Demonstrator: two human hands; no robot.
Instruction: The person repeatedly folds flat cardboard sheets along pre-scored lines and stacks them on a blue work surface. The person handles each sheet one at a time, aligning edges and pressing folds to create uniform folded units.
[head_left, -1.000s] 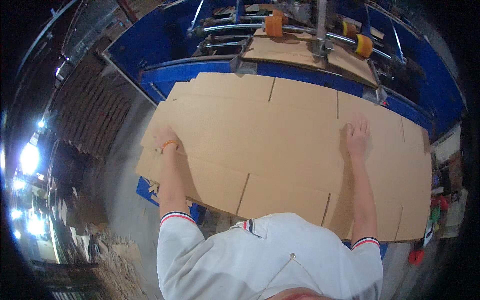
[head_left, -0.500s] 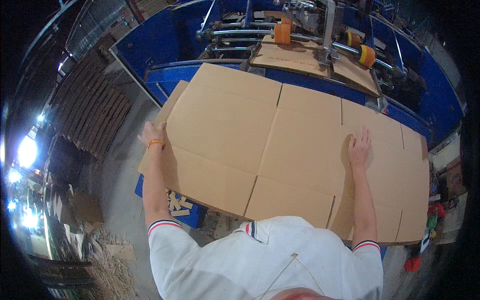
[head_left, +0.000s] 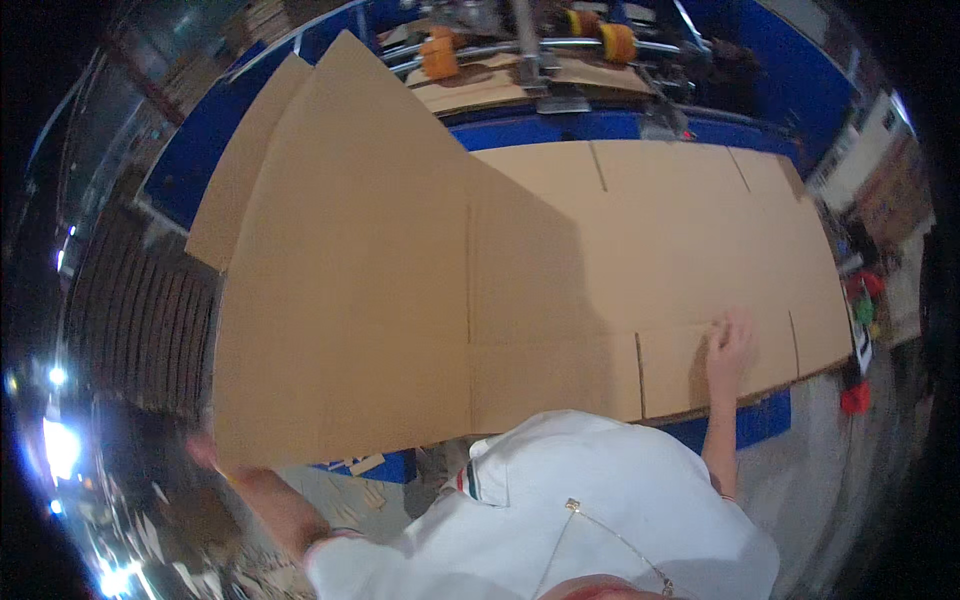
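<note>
A big brown cardboard sheet (head_left: 680, 230) is between the person and a blue machine (head_left: 790, 80). The right part of the sheet lies flat, with a blue counter (head_left: 765, 420) showing under its near edge. The left part tips up from a long crease and makes a dark shadow on the flat part. Another cardboard piece (head_left: 245, 165) peeks out behind the tipped part, at the far left; how the two join is hard to tell.

The left hand (head_left: 203, 450) is low down at the near left corner of the tipped part. It is blurry and partly hidden, so nobody can tell if its fingers are clamped on the edge. The right hand (head_left: 732, 345) rests on top of the flat part, between two dark slots near the front edge. Its fingers point away from the person, loose and a little bent.

The machine has orange rollers (head_left: 437, 55) on shiny metal bars (head_left: 655, 46). More brown board (head_left: 470, 95) sits under the rollers. A tall stack of cardboard (head_left: 140, 300) stands on the left. Small scraps (head_left: 365, 464) lie below the tipped part, near the person. A red thing (head_left: 855, 398) is past the right end of the sheet. The person wears a white shirt (head_left: 620, 470) and a thin necklace (head_left: 572, 505). Bright lights (head_left: 60, 450) shine at the far left.
</note>
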